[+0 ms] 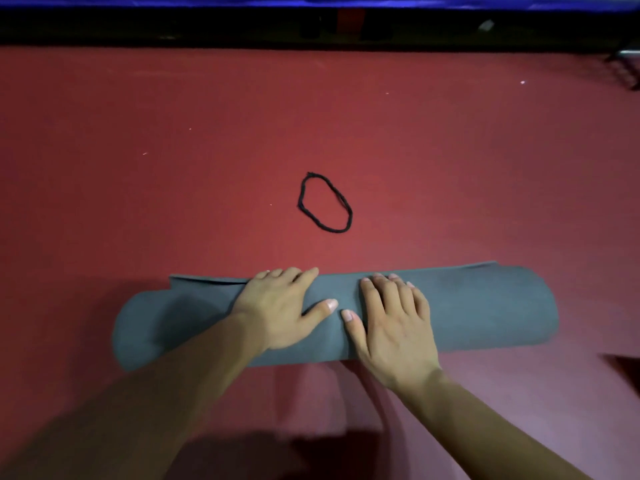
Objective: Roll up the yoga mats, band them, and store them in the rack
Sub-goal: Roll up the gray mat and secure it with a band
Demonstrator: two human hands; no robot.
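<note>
**Both palms flat on a rolled grey mat**

A grey yoga mat lies rolled into a thick cylinder across the near part of a red floor, its long axis running left to right. The surface looks matte and slightly soft, without visible pattern. Along the far side the mat's loose outer edge shows as a thin flat lip, lying a little askew from the roll at both ends.

The left hand rests palm down on the middle of the roll, fingers stretched forward over the far edge and thumb spread to the side. The right hand lies just beside it, also flat, fingers straight and close together, thumb angled toward the left thumb; the two thumb tips are near but apart. Neither hand curls round anything; both press on the mat.

Farther away on the floor, well apart from the roll, a black band lies as an uneven oval loop of thin, cord-like material. The floor is smooth with a few pale specks.
</note>
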